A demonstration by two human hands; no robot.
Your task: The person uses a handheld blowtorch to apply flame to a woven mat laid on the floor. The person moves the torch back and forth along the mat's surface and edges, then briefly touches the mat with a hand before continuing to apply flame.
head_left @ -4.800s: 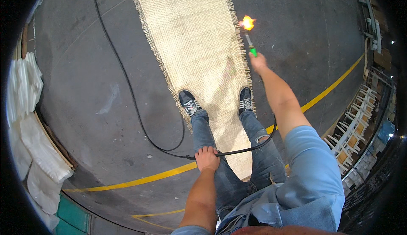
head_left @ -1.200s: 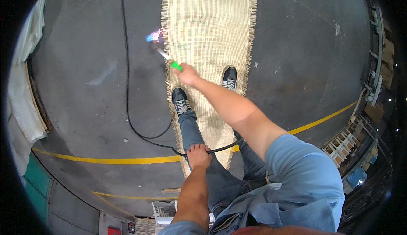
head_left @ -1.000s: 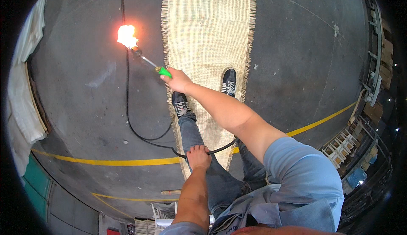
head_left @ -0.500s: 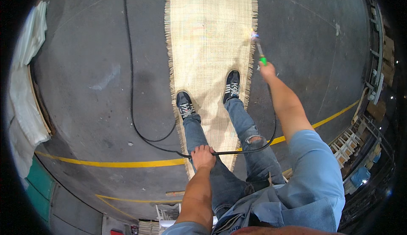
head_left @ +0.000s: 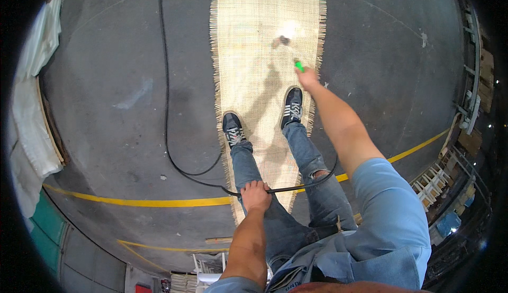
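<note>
A long strip of woven, straw-coloured cane webbing (head_left: pixel 246 55) with frayed edges lies on the floor under my feet. My right hand (head_left: pixel 308 78) is closed round the handle of a gas torch with a green part (head_left: pixel 299 66). The torch's dark, blurred head (head_left: pixel 284 40) points over the strip, and a bright glow lies just past it on the weave. My left hand (head_left: pixel 255 194) rests at my left knee, closed on a black hose (head_left: pixel 288 189). The hose loops past both legs toward my right arm; its join with the torch is hidden.
The hose also runs along the grey floor (head_left: pixel 116 81) to the left. A yellow line (head_left: pixel 159 203) crosses behind my shoes (head_left: pixel 291 105). Pale sheeting (head_left: pixel 32 102) hangs at the far left. White racks (head_left: pixel 431 184) and boards stand at the right.
My right hand has swung the torch leftward, from the strip's right edge to over its surface. My left hand stays on the hose at the knee.
</note>
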